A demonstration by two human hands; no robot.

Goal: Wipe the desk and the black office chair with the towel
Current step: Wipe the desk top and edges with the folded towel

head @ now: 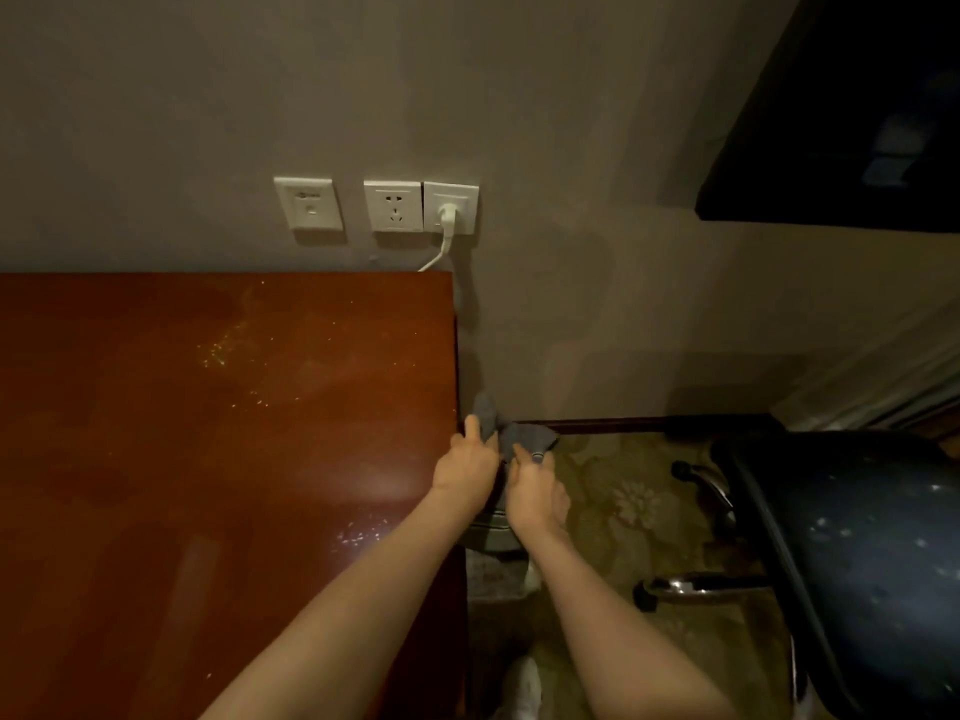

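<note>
Big reddish-brown table fills the left half, pushed vs. the grey wall; its top shows pale specks & crumbs near the middle and another smeary patch toward the near right edge, so wiping looks unfinished. Black office chair sits right, well apart from the table, seat dotted w/ light spots, chrome base legs showing below. Patterned carpet runs between them. Above the table: three white wall plates, the rightmost w/ a white plug & cord dropping behind the table's back edge. Both arms reach fwd; left hand & right hand are closed on the grey towel, bunched between them just off the table's right edge, over the floor, not on any surface. Prob. refolding or shaking it out. Risks: shaking here could throw crumbs onto carpet or chair; a loose two-hand pinch could let the towel drop to the floor; wiping toward the back could snag the cord & tug the plug; pushing crumbs off the edge just moves the mess. Hard to tell: which fingers actually pinch the cloth, whether it's damp, and what the grey boxy thing under the wrists is. Chair back & right side are cut off, dark panel top right unclear, room is dim, and the table's left & near parts run out of frame.
</note>
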